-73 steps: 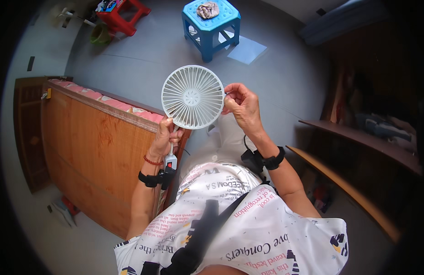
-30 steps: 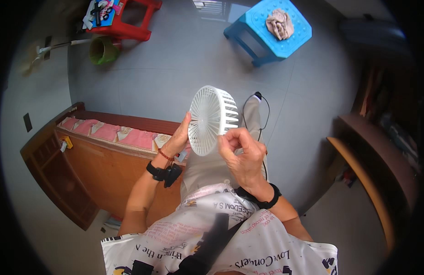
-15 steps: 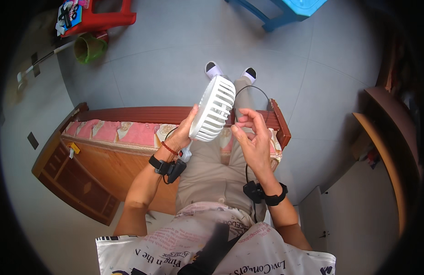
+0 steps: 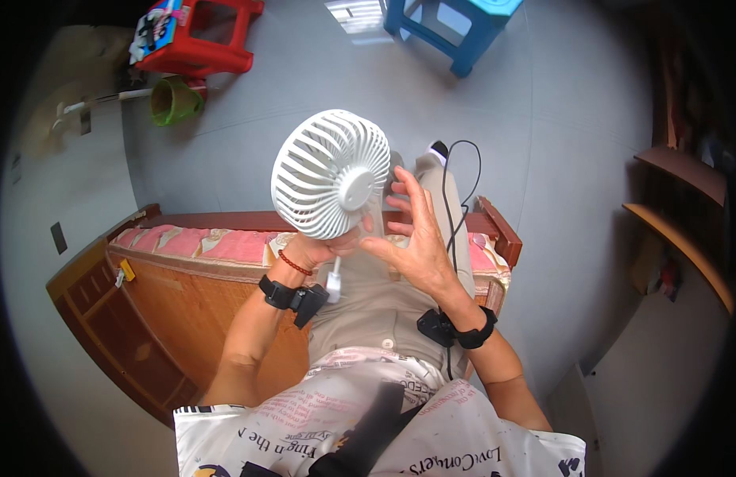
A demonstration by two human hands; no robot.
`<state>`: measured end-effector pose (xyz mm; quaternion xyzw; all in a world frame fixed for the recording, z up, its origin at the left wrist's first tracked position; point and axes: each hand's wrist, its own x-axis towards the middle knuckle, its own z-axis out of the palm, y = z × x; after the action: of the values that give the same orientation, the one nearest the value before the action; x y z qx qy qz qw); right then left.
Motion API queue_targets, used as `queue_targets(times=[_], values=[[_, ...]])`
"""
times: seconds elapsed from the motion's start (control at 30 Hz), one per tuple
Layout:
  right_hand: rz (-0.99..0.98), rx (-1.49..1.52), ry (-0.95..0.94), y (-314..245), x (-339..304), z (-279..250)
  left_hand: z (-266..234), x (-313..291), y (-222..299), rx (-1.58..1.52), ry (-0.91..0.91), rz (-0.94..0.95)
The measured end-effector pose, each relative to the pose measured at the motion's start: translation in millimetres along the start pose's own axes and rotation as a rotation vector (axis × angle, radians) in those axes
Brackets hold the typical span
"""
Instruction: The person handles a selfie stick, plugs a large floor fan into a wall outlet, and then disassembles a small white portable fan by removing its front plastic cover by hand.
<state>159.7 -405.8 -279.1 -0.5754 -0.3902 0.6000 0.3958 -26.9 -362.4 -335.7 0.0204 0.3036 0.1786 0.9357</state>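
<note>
A small white fan (image 4: 330,171) is held up over my lap, its slatted round grille facing up toward me. My left hand (image 4: 324,246) grips it from below and behind, the fingers partly hidden by the grille. Below that hand the fan's white handle (image 4: 334,284) sticks out toward my wrist. My right hand (image 4: 420,242) hovers just right of the grille, fingers spread and curved, holding nothing; whether a fingertip touches the fan I cannot tell. A black cable (image 4: 479,163) loops up beyond my right hand and runs down past its wrist.
I sit on a wooden bench with a pink patterned cushion (image 4: 173,242). A red stool (image 4: 241,60) with small items stands far left, beside a green bin (image 4: 175,102). Far ahead is a blue stool (image 4: 463,56). A wooden-edged shelf (image 4: 686,254) stands at the right.
The fan has turned from nearly edge-on to face me and shifted left. My right hand has moved left toward it and its fingers have spread. The view has shifted a little.
</note>
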Motion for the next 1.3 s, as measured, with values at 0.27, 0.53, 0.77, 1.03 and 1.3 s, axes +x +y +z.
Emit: queue_targets(times=[0.27,0.53,0.77,1.03,1.3], values=[[-0.217,-0.203,0.002,10.2,-20.3,32.7,-6.4,-13.0,-41.4,-0.237,-0.326,0.064],[-0.431,-0.158,0.08,21.2,-45.2,57.5,-31.1,-14.2,-73.1,-0.282,-0.632,0.148],[-0.5,-0.288,0.111,24.4,-61.8,62.9,-47.7,-26.0,-91.1,0.534,-0.092,0.485],[-0.479,-0.245,0.104,23.1,-61.8,65.1,-20.8,-44.6,-88.0,0.51,0.017,0.481],[-0.437,-0.078,0.057,27.5,-57.6,55.6,-4.5,-41.7,-77.3,0.282,-0.25,0.417]])
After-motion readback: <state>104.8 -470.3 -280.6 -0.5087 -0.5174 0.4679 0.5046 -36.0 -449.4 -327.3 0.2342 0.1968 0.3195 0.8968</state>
